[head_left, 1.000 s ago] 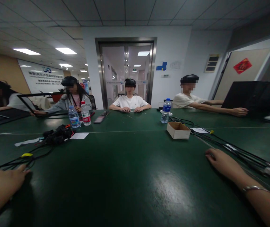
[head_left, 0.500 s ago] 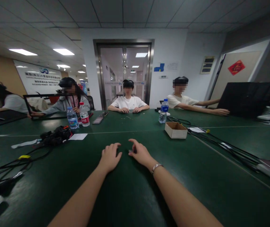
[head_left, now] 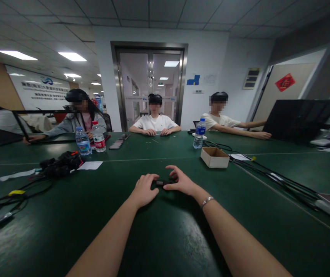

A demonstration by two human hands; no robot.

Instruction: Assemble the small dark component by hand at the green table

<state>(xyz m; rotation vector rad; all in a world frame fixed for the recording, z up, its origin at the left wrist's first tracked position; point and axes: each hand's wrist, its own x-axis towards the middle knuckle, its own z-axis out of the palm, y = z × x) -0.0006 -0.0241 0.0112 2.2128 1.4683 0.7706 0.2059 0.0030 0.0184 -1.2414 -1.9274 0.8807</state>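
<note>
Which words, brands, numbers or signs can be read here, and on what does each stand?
"大数据科技有限公司", probably, on the wall sign; its other text is blurred.
Red door sign: one character, too blurred.
Red-capped bottle, left blue-capped bottle, right blue-capped bottle: too small.
Glass doors: lettering too small.
Small dark object between left hand and right hand: none readable.

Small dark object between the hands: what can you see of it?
The object looks black with a paler grey patch; its material and finer parts are too small to tell. It sits on or just above the green table, between left hand and right hand. The right seems to touch it; left contact is unclear.
</note>
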